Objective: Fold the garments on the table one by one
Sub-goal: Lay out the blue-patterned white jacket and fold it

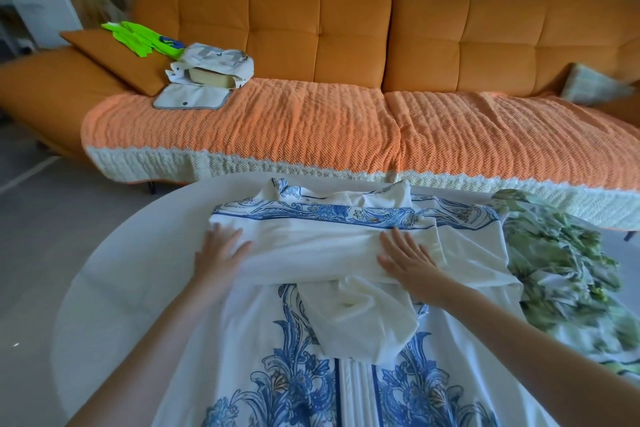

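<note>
A: Where is the piece being worked on?

B: The blue-and-white printed garment (294, 388) lies spread over the middle of the table (121, 270), from the near edge to the far edge. A sleeve looks turned in over the body, and a white band of cloth (311, 250) lies folded across the far part.

A: And the hands?

B: Both lie flat on that band, fingers straight, gripping nothing. The left hand (221, 253) presses its left end, and the right hand (408, 260) presses nearer its right end. I'd say they are smoothing the fold.

A: How far along is it?

B: Partway on this piece, in my judgement. The upper parts are in, but the long printed body toward the near edge is not yet folded up. A green leaf-print garment (561, 263) lies crumpled at the table's right edge, touching the first, so at least one more waits.

A: Anything finished?

B: I see no folded piece on the table. Beyond the far edge stands an orange sofa (346, 38) with a pale bag (214, 66) and something neon green (138, 38) on it.
</note>
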`<state>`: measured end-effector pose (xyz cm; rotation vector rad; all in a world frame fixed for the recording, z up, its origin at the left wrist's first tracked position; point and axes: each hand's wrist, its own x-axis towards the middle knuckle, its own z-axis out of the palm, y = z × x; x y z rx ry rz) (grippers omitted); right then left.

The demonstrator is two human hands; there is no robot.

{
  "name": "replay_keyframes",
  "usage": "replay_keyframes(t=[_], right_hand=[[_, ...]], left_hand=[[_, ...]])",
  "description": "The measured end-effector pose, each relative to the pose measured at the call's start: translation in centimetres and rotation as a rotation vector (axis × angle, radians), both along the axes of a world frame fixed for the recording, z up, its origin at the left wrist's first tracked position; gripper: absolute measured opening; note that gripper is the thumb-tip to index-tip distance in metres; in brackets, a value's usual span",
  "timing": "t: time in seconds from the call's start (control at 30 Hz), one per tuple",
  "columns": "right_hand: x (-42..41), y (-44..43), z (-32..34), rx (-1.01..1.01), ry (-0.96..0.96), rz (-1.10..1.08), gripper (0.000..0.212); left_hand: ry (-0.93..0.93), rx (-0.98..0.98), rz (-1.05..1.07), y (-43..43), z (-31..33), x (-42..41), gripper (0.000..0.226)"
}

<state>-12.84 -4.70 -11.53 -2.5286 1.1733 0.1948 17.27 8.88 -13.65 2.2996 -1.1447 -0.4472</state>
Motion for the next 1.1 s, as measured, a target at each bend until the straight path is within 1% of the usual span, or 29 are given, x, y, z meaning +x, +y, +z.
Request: replay_keyframes(t=[0.03, 0.07, 0.1, 0.13, 0.17, 0.2, 0.23, 0.27, 0.33, 0.4, 0.53, 0.63, 0.67, 0.73, 0.77, 0.83, 0.9, 0.97, 1.03, 1.1], right_hand=[[0.4, 0.3, 0.6, 0.007, -0.101, -0.067, 0.093], [1.0, 0.7, 1.2, 0.009, -0.202, -0.137, 0.093], [1.7, 1.1, 1.7, -0.015, -0.28, -0.17, 0.084], [2.7, 2.0, 2.4, -0.053, -0.331, -0.164, 0.07], [3.9, 3.1, 3.0, -0.079, -0.361, -0.123, 0.059], [5.3, 4.3, 3.5, -0.086, -0.384, -0.074, 0.053], [6.7, 5.7, 4.0, -0.063, -0.409, -0.043, 0.048], [8.2, 6.8, 4.3, -0.018, -0.431, -0.023, 0.044], [11.4, 8.7, 4.8, 0.097, -0.469, -0.008, 0.039], [14.4, 9.8, 5.0, 0.194, -0.459, -0.039, 0.041], [18.1, 12.5, 4.4, 0.307, -0.368, -0.079, 0.043], [19.5, 15.0, 3.2, 0.387, -0.304, -0.055, 0.047], [19.9, 15.6, 2.9, 0.379, -0.295, -0.056, 0.051], [21.0, 16.4, 2.4, 0.366, -0.313, -0.081, 0.058], [21.7, 16.7, 2.3, 0.359, -0.322, -0.099, 0.06], [23.0, 16.8, 2.3, 0.323, -0.31, -0.136, 0.064], [23.8, 16.5, 2.2, 0.281, -0.26, -0.145, 0.062], [24.1, 16.0, 2.1, 0.281, -0.253, -0.191, 0.051], [24.0, 15.5, 1.8, 0.272, -0.277, -0.229, 0.039], [23.8, 15.6, 1.8, 0.248, -0.302, -0.207, 0.032]], left_hand=[[-0.001, -0.192, 0.074, 0.7, 1.0, 0.6, 0.056], [-0.019, -0.323, 0.125, 1.3, 1.8, 1.1, 0.051], [-0.018, -0.368, 0.169, 1.7, 2.4, 1.6, 0.043], [0.039, -0.324, 0.246, 2.2, 2.6, 2.4, 0.037], [0.128, -0.228, 0.306, 2.8, 2.8, 3.0, 0.037], [0.226, -0.116, 0.344, 3.3, 2.7, 3.5, 0.042], [0.303, -0.033, 0.338, 3.7, 2.5, 3.7, 0.047], [0.366, 0.004, 0.335, 4.1, 2.3, 3.8, 0.049], [0.489, 0.025, 0.315, 4.6, 2.1, 3.6, 0.043], [0.514, 0.032, 0.277, 4.9, 1.7, 3.3, 0.039], [0.428, 0.008, 0.248, 5.4, 1.3, 3.2, 0.038], [0.484, -0.083, 0.243, 5.6, 1.6, 3.2, 0.041], [0.502, -0.11, 0.245, 5.6, 1.9, 3.0, 0.035], [0.564, -0.142, 0.303, 5.5, 2.0, 3.2, 0.01], [0.615, -0.142, 0.326, 5.4, 2.0, 3.4, 0.003], [0.668, -0.118, 0.339, 5.1, 1.9, 3.8, 0.008], [0.704, -0.116, 0.355, 4.9, 2.1, 4.1, 0.017], [0.79, -0.148, 0.412, 4.5, 2.3, 4.3, 0.028], [0.796, -0.2, 0.471, 3.8, 2.4, 4.7, 0.035], [0.811, -0.229, 0.476, 2.8, 2.7, 5.0, 0.036]])
